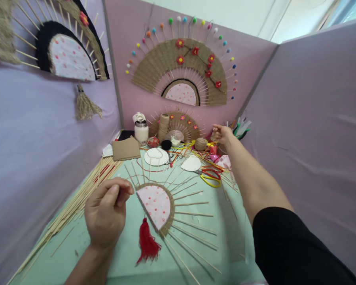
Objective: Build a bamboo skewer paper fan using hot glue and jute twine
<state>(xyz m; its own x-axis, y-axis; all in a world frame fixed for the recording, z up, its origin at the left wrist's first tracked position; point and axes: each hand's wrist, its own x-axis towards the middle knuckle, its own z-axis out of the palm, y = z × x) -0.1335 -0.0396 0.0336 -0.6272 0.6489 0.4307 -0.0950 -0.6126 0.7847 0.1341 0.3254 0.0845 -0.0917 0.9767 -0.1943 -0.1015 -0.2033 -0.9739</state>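
A half-round fan piece [154, 204] lies on the table, its dotted pink-and-white fabric bordered by a brown twine band, with thin bamboo sticks fanning outward. Beneath its straight edge lies a red tassel [147, 241]. My left hand [107, 211] hovers just left of the fan, thumb and fingers pinched together; whatever is in them, if anything, is hidden. My right hand [222, 133] stretches to the back right, near a ball of brown twine [201, 144]. Its fingers are curled closed, and I cannot make out anything in them. Scissors [211, 176] with yellow and red handles lie between.
Long bamboo sticks [77, 194] line the left side. Cardboard [126, 148], a white bottle [141, 132], a twine spool [163, 126], black yarn [166, 145] and white cut-outs [156, 156] sit at the back. Finished fans [166, 59] hang on the panels.
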